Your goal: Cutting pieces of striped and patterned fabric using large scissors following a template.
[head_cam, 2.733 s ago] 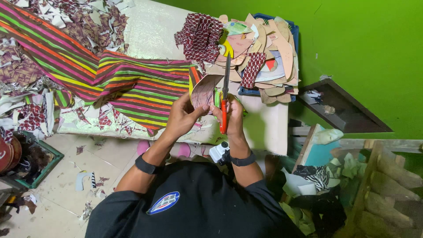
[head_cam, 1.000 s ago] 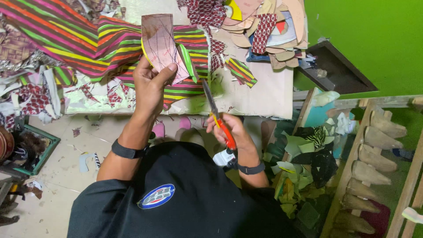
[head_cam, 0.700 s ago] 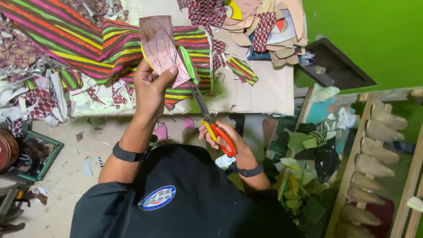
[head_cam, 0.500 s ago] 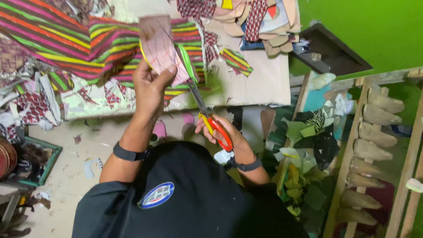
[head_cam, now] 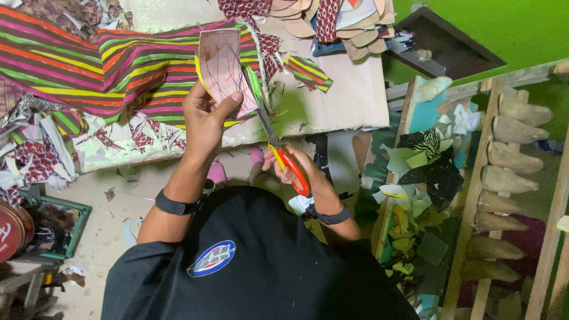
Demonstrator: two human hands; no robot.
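Observation:
My left hand [head_cam: 204,121] grips a brownish card pattern piece [head_cam: 220,68] backed with striped cloth and holds it upright above the work table [head_cam: 349,98]. Red-handled scissors [head_cam: 283,154] are in my right hand [head_cam: 302,175], their blades reaching up along the right edge of the piece. Underneath lies the multicoloured striped fabric [head_cam: 89,68], spread over the table's left side. Both wrists carry dark bands.
A pile of cut sole-shaped pieces [head_cam: 332,18] lies at the table's far edge, with a striped offcut [head_cam: 308,71] nearby. Fabric scraps [head_cam: 41,154] litter the left side. A wooden rack with shoe lasts [head_cam: 510,154] stands on the right, scrap heaps [head_cam: 415,178] beside it.
My right hand has brought the scissors up from beside my lap to the right edge of the piece. My left hand keeps the piece raised.

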